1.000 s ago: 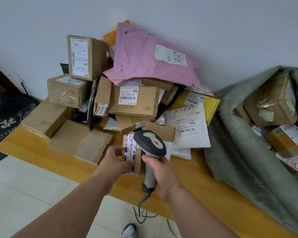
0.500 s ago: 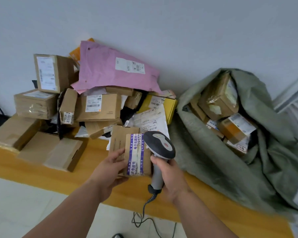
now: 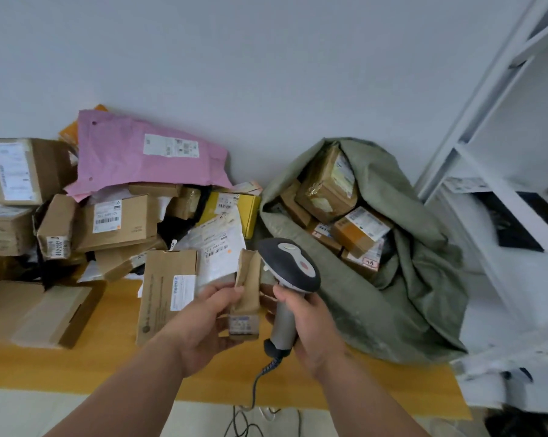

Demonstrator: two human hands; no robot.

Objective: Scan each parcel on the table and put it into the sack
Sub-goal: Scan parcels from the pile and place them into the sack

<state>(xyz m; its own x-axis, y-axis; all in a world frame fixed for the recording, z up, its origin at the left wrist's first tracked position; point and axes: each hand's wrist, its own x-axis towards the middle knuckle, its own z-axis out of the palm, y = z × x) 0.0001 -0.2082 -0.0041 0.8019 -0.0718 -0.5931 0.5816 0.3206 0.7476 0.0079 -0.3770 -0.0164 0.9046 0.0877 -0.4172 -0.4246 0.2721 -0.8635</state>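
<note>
1. I've got a small cardboard parcel [image 3: 246, 291] pinched in my left hand [image 3: 203, 323], up over the wooden table [image 3: 86, 367] edge.
2. It looks light and stiff to me; gripping the long side edges seems safest.
3. Brown, creased along the top, with a small label at its lower end.
4. My right hand [image 3: 307, 323] is wrapped round the barcode scanner [image 3: 290, 272] handle, head right beside the parcel.
5. The green sack [image 3: 408, 279] sits open just right, boxes inside.
</note>
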